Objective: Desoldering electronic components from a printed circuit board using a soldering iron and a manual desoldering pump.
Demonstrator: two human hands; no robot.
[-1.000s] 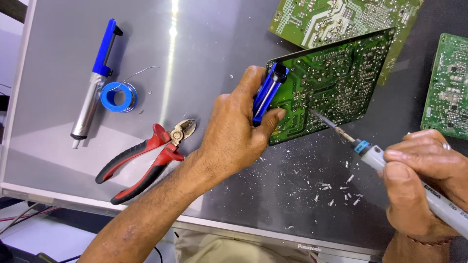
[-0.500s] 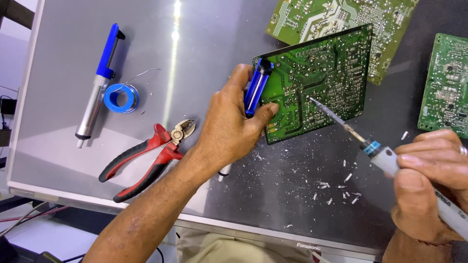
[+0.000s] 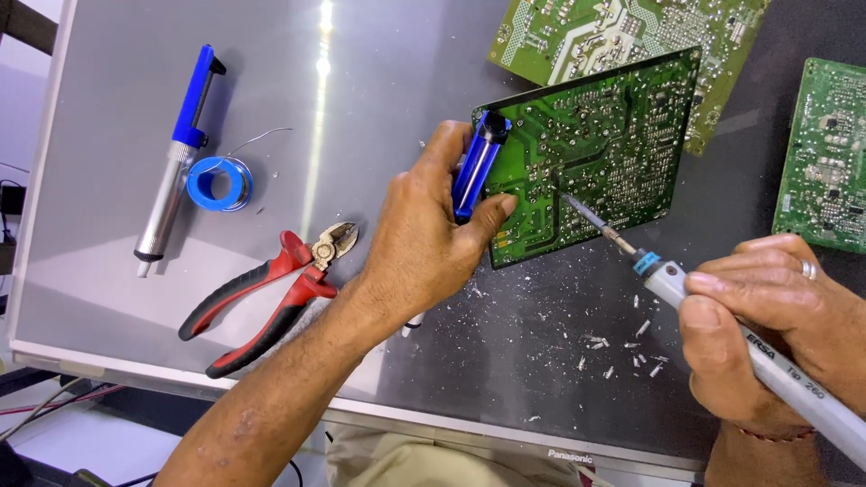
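Green circuit board (image 3: 604, 144) – hands gripping blue pump (image 3: 475, 167), grey soldering iron (image 3: 722, 316)

soldering iron (image 3: 767, 361) handle cut off lower right.

Green circuit board (image 3: 595, 153) with silver solder dots; blue desoldering pump (image 3: 475, 167); grey soldering iron (image 3: 767, 356) with a blue band; red-and-black cutters (image 3: 262, 298); grey table (image 3: 379, 72).

Far left on grey work surface (image 3: 379, 81): second desoldering pump (image 3: 176, 162), blue and silver, lying lengthwise; blue solder spool (image 3: 216, 184) touching its right side. Nearer: red-handled side cutters (image 3: 271, 293). Far edge: pale green circuit board (image 3: 622, 32). Right edge: another green board (image 3: 825, 153). Metal clippings (image 3: 622, 347) scattered near centre
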